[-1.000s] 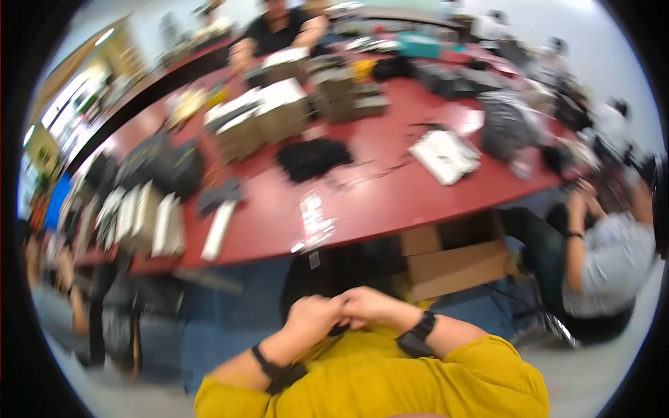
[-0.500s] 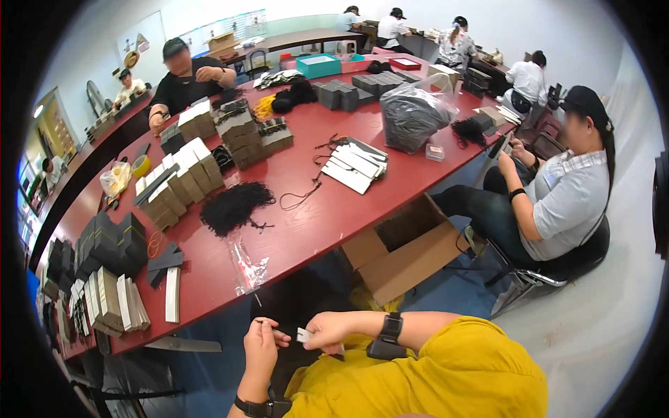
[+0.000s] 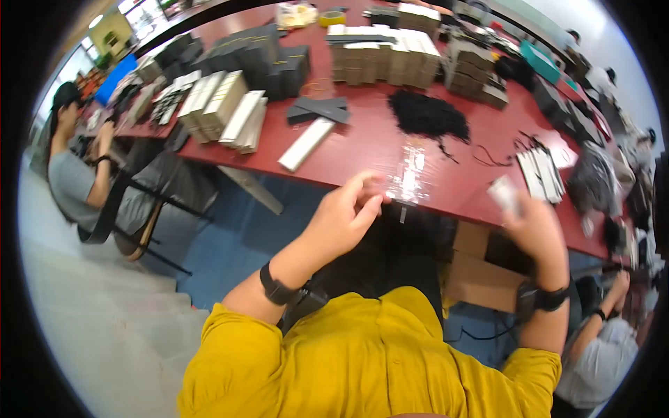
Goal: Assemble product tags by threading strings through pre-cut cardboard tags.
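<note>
Card [image 3: 502, 193], white, small, flat, held in right grip [image 3: 536, 228], long axis slanting up-left, outline blurred; left grip [image 3: 341, 217] loosely parted.

Yel shirt [image 3: 362, 355] worn w/ blk wristbands [image 3: 277, 287].

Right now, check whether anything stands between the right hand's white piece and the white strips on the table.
Nothing visible does: between the blurred white piece in the right hand and the white strips, only red tabletop shows.

1 yellow tape roll [image 3: 332, 19], 1 teal box [image 3: 547, 67]
</note>
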Available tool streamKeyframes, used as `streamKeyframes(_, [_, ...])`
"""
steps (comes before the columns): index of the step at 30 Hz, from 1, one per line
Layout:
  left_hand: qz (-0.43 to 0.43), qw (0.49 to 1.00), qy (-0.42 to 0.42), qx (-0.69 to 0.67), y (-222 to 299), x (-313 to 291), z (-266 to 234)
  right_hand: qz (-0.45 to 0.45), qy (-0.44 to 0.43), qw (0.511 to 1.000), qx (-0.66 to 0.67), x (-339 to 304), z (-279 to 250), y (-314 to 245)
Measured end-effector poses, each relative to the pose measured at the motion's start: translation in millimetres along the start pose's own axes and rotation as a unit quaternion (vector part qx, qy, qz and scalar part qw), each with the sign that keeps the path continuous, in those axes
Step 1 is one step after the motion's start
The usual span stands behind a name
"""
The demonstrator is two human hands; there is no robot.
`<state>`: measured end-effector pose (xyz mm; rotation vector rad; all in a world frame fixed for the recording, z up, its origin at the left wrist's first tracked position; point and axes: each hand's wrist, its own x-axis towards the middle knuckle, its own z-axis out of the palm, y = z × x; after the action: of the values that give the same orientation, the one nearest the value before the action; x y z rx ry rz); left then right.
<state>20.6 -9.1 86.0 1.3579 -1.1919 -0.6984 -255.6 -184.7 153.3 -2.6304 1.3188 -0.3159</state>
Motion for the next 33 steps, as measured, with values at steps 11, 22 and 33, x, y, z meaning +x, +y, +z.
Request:
streamKeyframes(11, [-0.017, 0.842, 0.148, 0.518, -52, 26, -118, 0.24, 0.145, 0.937, -0.21, 93, -38, 140])
streamKeyframes(22, [0.058, 0.874, 0.172, 0.452, -45, 49, -87, -0.076, 0.259, 0.959, -0.084, 29, -3, 147])
streamKeyframes(33, [0.141, 0.904, 0.17, 0.367, -10, 15, -69, 0.106, 0.171, 0.936, -0.289, 45, 57, 140])
